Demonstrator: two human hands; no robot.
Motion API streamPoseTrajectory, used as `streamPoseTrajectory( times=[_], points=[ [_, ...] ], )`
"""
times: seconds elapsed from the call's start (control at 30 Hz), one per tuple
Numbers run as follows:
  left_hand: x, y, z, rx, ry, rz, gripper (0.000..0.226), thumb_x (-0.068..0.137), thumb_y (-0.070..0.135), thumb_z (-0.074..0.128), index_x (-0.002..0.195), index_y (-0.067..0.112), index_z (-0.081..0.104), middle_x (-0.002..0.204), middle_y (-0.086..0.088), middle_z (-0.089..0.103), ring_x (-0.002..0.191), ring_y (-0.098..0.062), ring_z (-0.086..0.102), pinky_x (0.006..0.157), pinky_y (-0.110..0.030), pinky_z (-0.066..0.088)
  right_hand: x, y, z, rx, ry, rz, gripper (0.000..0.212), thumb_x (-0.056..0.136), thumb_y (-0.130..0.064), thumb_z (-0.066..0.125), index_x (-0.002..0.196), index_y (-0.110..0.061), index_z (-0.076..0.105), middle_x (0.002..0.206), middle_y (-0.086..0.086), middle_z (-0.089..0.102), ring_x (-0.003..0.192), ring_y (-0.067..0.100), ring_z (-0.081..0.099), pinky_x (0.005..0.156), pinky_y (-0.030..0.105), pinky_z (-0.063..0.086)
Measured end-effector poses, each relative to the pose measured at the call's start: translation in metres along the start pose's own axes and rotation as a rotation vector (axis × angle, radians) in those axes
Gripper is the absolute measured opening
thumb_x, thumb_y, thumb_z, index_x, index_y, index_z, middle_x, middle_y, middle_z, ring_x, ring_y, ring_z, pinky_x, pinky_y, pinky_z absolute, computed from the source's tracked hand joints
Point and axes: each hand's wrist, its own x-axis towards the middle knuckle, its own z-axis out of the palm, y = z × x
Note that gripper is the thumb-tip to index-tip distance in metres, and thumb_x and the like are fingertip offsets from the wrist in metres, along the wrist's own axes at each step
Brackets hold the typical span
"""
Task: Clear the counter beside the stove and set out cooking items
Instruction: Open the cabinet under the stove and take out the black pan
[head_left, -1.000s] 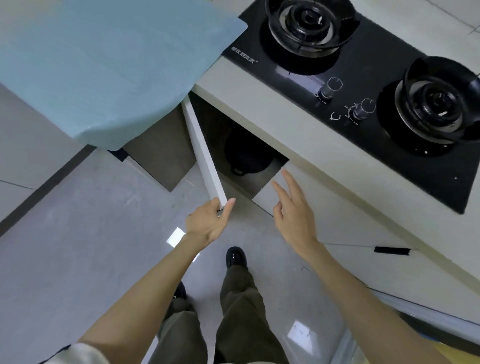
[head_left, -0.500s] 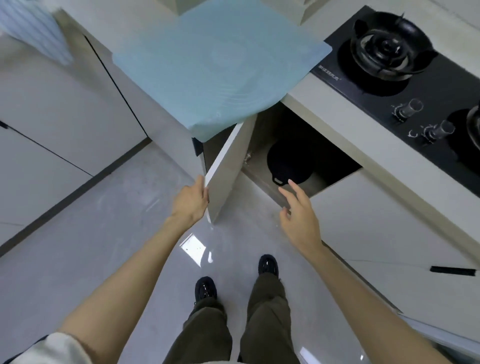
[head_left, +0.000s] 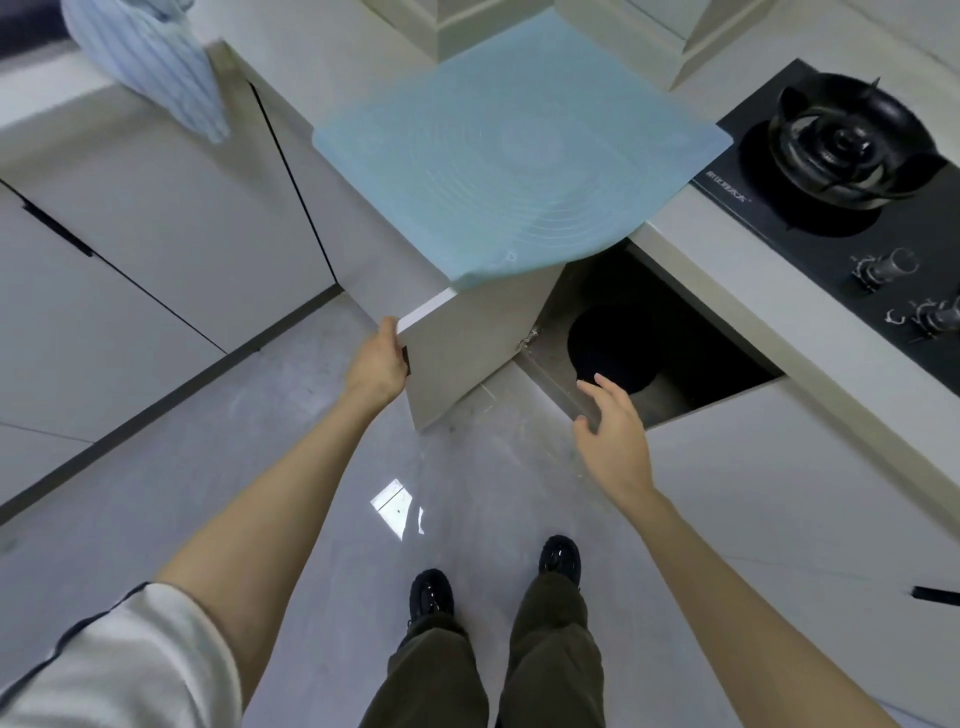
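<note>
- Black pot (head_left: 618, 345) is sitting inside the open cabinet (head_left: 717, 371) at centre right, just above the right hand (head_left: 615, 436), whose fingers are hanging loosely spread, holding nothing.
- Left hand (head_left: 376, 364) is gripping the cabinet door (head_left: 467, 358) edge, under the blue silicone mat (head_left: 519, 156).

Mat (head_left: 509, 156) on counter (head_left: 727, 270) left of stove (head_left: 769, 208), pot (head_left: 613, 348) in cabinet (head_left: 545, 376) beneath, cloth (head_left: 150, 67) far left
</note>
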Motion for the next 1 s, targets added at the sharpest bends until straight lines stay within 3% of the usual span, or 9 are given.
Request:
streamPoseTrajectory(
  times=[0.13,0.27,0.33,0.4,0.5,0.57,0.73,0.83,1.0],
  points=[
    [-0.003,-0.008,0.0,-0.19,0.02,0.0,0.04,0.095,0.001,0.035,0.132,0.014,0.044,0.122,-0.012,0.058,0.106,-0.033,0.056,0.081,-0.033,0.042,0.005,0.002,0.0,-0.005,-0.008,-0.014,0.046,0.094,-0.01,0.049,0.139,-0.02,0.048,0.152,-0.003,0.034,0.11,0.023,0.055,0.087,0.028,0.042],
    [-0.026,0.004,0.007,-0.431,0.143,-0.103,0.049,0.094,0.003,0.042,0.142,0.013,0.036,0.136,-0.006,0.048,0.102,-0.023,0.055,0.089,-0.033,0.044,0.007,0.006,-0.005,0.016,-0.017,-0.018,0.045,0.094,-0.009,0.05,0.138,-0.02,0.049,0.151,-0.002,0.036,0.109,0.023,0.054,0.091,0.031,0.043],
    [-0.039,0.009,0.018,-0.53,0.18,-0.231,0.045,0.097,0.01,0.044,0.141,0.01,0.035,0.133,-0.006,0.047,0.096,-0.018,0.052,0.089,-0.032,0.045,0.007,0.009,-0.01,0.025,-0.037,-0.019,0.045,0.094,-0.008,0.049,0.138,-0.019,0.049,0.15,-0.001,0.038,0.122,0.019,0.049,0.101,0.034,0.041],
    [-0.049,0.011,0.031,-0.594,0.147,-0.326,0.037,0.098,0.013,0.043,0.134,0.007,0.041,0.121,-0.007,0.053,0.096,-0.02,0.053,0.088,-0.034,0.047,0.008,0.015,-0.015,0.034,-0.049,-0.025,0.045,0.093,-0.007,0.05,0.138,-0.017,0.049,0.149,0.0,0.04,0.114,0.014,0.053,0.103,0.037,0.041],
    [-0.057,0.02,0.05,-0.674,0.048,-0.416,0.032,0.097,0.013,0.045,0.129,0.006,0.045,0.107,-0.007,0.054,0.095,-0.025,0.058,0.092,-0.042,0.05,0.011,0.026,-0.021,0.053,-0.062,-0.007,0.045,0.093,-0.005,0.05,0.137,-0.014,0.05,0.146,0.001,0.044,0.124,0.014,0.048,0.102,0.026,0.037],
    [-0.057,0.033,0.063,-0.701,0.009,-0.438,0.029,0.097,0.011,0.046,0.126,0.006,0.047,0.107,-0.006,0.054,0.092,-0.023,0.058,0.087,-0.038,0.05,0.015,0.039,-0.026,0.076,-0.074,0.017,0.045,0.093,-0.004,0.05,0.137,-0.014,0.05,0.143,0.002,0.047,0.131,0.016,0.043,0.099,0.018,0.031],
    [-0.044,0.076,0.107,-0.73,-0.072,-0.436,0.026,0.097,0.007,0.043,0.122,0.009,0.048,0.112,-0.007,0.058,0.091,-0.023,0.059,0.084,-0.035,0.048,0.034,0.087,-0.034,0.168,-0.118,0.12,0.044,0.094,-0.005,0.05,0.137,-0.014,0.049,0.138,0.005,0.051,0.124,0.019,0.049,0.093,0.021,0.036],
    [-0.03,0.093,0.14,-0.713,-0.109,-0.42,0.023,0.097,0.008,0.043,0.119,0.009,0.048,0.111,-0.007,0.059,0.089,-0.023,0.059,0.086,-0.038,0.049,0.048,0.118,-0.027,0.239,-0.146,0.196,0.045,0.094,-0.007,0.05,0.138,-0.016,0.048,0.136,0.003,0.051,0.108,0.013,0.056,0.093,0.025,0.044],
    [0.0,0.107,0.206,-0.644,-0.132,-0.267,0.026,0.099,0.004,0.038,0.123,0.004,0.048,0.107,-0.008,0.059,0.086,-0.022,0.058,0.075,-0.028,0.045,0.081,0.179,0.002,0.305,-0.162,0.311,0.044,0.094,-0.008,0.05,0.137,-0.019,0.05,0.135,0.007,0.054,0.118,0.02,0.054,0.096,0.032,0.048]
  ],
)
